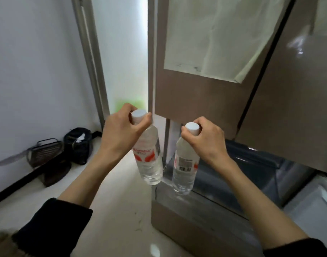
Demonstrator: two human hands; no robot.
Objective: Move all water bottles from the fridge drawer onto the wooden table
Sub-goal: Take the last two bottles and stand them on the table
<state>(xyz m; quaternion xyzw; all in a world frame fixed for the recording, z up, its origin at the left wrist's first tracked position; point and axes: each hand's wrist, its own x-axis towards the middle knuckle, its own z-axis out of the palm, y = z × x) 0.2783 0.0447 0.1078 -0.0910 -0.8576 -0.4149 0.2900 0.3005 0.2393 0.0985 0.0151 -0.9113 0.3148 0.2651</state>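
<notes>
left bottle [149,160]: hangs near-vertical, cap up, base tilted slightly right, above floor [112,201] | right bottle [185,167]: upright, cap up, over open fridge drawer [251,171] edge | left hand [122,134] grips left bottle at cap | right hand [207,140] grips right bottle at cap

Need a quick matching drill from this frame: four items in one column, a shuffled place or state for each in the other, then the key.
Items:
1. left-hand bottle
2. right-hand bottle
3. fridge drawer
4. black bag

Places/states:
A. on the floor by the white wall
B. pulled open below the brown fridge door
C. barcode side of label faces the camera
D. red-printed side of label faces the camera

Pairs: 1-D, 2-C, 3-B, 4-A

The left hand and the right hand each grip their bottle near its white cap.
</notes>
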